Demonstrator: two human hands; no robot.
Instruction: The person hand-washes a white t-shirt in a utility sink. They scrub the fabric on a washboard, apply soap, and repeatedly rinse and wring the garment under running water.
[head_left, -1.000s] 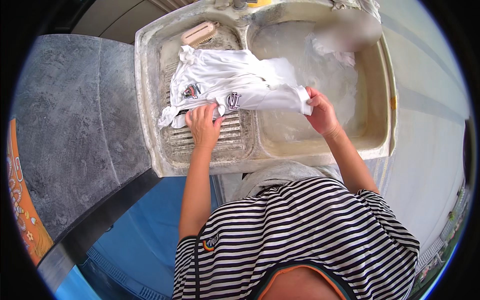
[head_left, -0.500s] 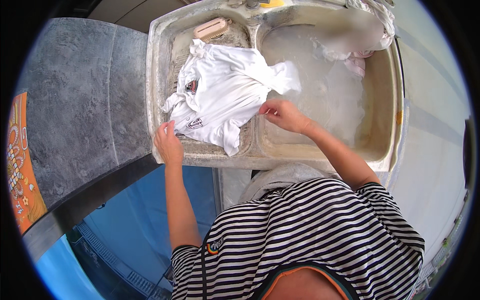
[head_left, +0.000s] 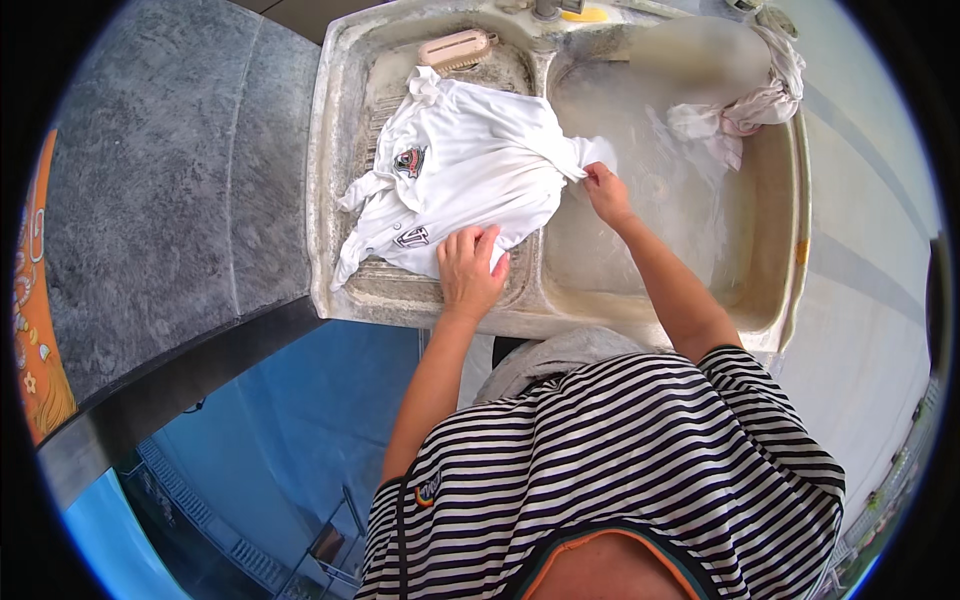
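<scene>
A wet white shirt (head_left: 480, 150) with small badges lies spread over the ribbed washboard side of a double stone sink (head_left: 318, 200). Its right end hangs over the divider into cloudy water (head_left: 640, 230). My left hand (head_left: 472, 268) rests on the shirt's near edge, its fingers a little apart and lying on the cloth. With thumb and fingers pinched, my right hand (head_left: 605, 190) grips the shirt near the divider, above the water.
A pink scrub brush (head_left: 457, 48) lies at the back of the washboard. Other wet whitish laundry (head_left: 712, 128) hangs at the basin's far right, partly blurred. A tap (head_left: 546, 8) and a yellow object (head_left: 585, 15) are at the back. A grey counter (head_left: 150, 180) adjoins the left side.
My left hand has moved right from the shirt's lower left corner to its near edge. My right hand has gone farther away and right, and now pinches the cloth.
</scene>
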